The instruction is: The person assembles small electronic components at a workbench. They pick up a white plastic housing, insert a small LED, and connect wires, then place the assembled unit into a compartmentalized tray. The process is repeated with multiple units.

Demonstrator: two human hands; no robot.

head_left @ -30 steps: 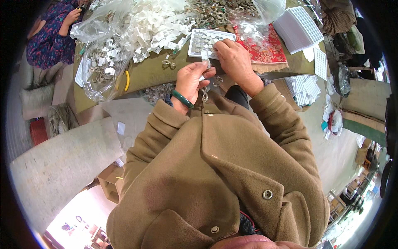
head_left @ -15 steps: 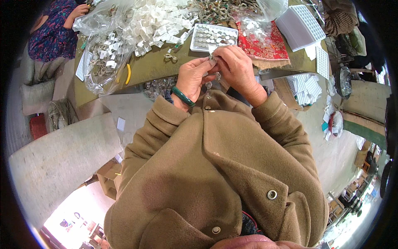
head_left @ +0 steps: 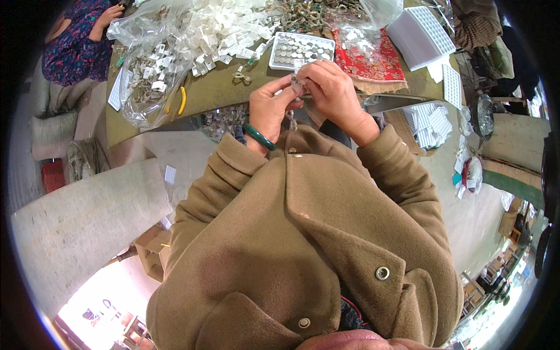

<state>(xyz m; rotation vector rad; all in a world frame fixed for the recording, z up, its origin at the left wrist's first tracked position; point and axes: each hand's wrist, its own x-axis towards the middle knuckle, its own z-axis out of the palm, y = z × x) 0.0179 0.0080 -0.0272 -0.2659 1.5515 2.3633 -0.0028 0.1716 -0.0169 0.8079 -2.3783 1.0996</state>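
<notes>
My left hand, with a dark green bangle at its wrist, pinches a thin greyish cord bracelet, whose tail hangs below the fingers. My right hand meets it from the right, its fingertips closed on the same piece. A small white tag stands up at the fingertips; the exact grip is hidden between them. Just beyond the hands lies a white tray holding several round, silvery-white discs. One loose brown cord loop rests on the table left of the tray.
A heap of white tags covers the far table, beside a pile of brown cords. Clear plastic bag and yellow-handled tool lie left. Red patterned cloth and stacked white trays sit right. A person works far left.
The cord tail now hangs lower and shows more plainly below my fingers. My hands stay together at nearly the same place, with the fingertips slightly shifted. The view has moved slightly.
</notes>
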